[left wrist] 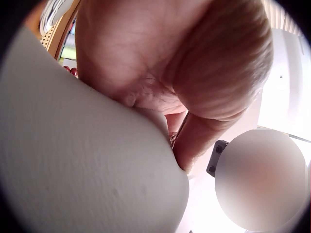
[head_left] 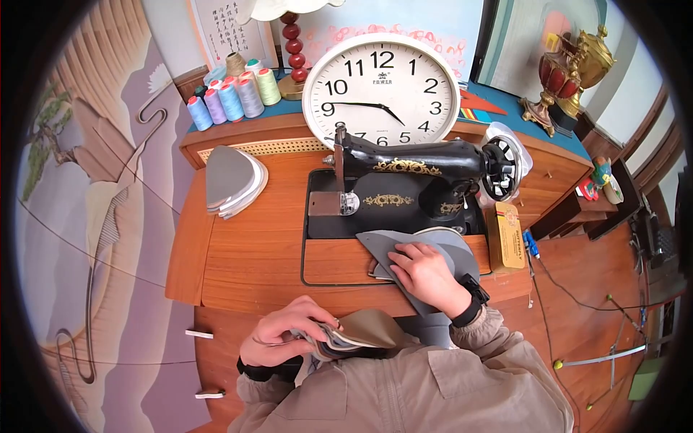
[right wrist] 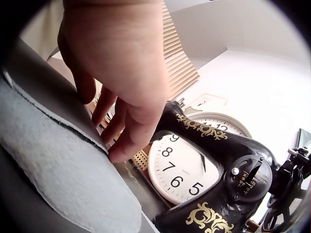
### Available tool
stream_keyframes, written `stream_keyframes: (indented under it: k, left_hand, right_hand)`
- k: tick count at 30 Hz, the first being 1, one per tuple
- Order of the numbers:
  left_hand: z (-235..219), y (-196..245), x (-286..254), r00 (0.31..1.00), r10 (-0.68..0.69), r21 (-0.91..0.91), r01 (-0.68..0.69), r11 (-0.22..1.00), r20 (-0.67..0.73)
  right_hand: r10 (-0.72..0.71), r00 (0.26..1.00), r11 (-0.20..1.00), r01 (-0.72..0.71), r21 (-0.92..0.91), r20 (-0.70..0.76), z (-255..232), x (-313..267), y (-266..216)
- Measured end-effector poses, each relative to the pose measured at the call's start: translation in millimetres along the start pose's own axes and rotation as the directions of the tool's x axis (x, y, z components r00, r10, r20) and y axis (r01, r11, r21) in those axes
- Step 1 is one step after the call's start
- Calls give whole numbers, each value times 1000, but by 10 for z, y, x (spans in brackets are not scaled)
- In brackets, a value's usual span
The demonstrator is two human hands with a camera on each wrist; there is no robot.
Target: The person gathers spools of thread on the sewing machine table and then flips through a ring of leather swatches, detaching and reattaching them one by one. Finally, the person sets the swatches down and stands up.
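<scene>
Thin leather-like pieces (head_left: 372, 328), brown on top with white and dark edges below, form a curved stack in front of the jacket. My left hand (head_left: 285, 335) pinches its left end between thumb and fingers. In the left wrist view, a pale smooth piece (left wrist: 92, 145) fills the lower left beside the left thumb. My right hand (head_left: 429, 278) rests with slightly bent fingers on grey leather-like pieces (head_left: 379, 245), which overlap the sewing machine's (head_left: 393, 198) front edge. The right wrist view shows the right fingertips at a grey piece's edge, above a rough pale surface (right wrist: 68, 160).
More grey and white pieces (head_left: 231, 180) lie stacked on the left of the wooden table (head_left: 245, 249). Behind the machine stand a round clock (head_left: 382, 86) and several thread spools (head_left: 229, 101). A yellow box (head_left: 509, 234) stands right of the machine; cables (head_left: 577, 299) cross the floor.
</scene>
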State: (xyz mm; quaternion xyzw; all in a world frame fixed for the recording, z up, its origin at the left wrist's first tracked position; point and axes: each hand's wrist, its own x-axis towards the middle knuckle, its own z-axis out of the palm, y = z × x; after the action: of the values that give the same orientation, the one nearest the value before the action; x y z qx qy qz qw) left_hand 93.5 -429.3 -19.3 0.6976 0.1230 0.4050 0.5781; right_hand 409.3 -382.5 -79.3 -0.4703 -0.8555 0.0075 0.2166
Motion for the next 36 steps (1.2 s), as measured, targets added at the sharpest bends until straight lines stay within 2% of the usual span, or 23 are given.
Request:
stream_keyframes:
  k: [4,8,14,16,20,22,23,26,30,32,36]
  left_hand:
    - [16,-9,92,999,-36,20,35,999,38]
    - [21,-37,137,997,-33,6,32,999,63]
    - [7,-34,118,997,-20,27,18,999,77]
    - [6,-29,91,998,-32,26,30,999,60]
    - [27,-25,98,998,-32,25,31,999,54]
    - [49,-10,138,997,-44,21,42,999,61]
    - [63,-4,161,997,-43,25,41,999,61]
    - [92,-2,219,996,-58,41,56,998,63]
    - [88,-14,258,993,-63,82,55,995,95]
    - [105,-23,271,993,-65,83,57,995,98]
    - [136,-51,329,991,-84,99,73,992,103]
  right_hand:
    - [15,1000,999,-15,47,1,-156,36,-137]
    - [12,1000,1000,-12,6,19,-77,19,-129]
    - [6,998,991,-14,135,59,-106,-4,-41]
    - [6,997,961,-29,274,82,-139,-13,1]
    - [-5,998,935,-18,353,65,-128,17,72]
    - [22,997,986,-34,166,72,-169,65,-24]
    - [20,997,986,-31,166,69,-148,85,-56]
    - [-76,997,990,79,-114,28,-41,108,-122]
    - [-89,994,989,96,-117,62,-232,129,-196]
    - [-49,996,999,50,-12,74,-293,59,-237]
    - [-49,996,996,53,-66,72,-235,-50,-211]
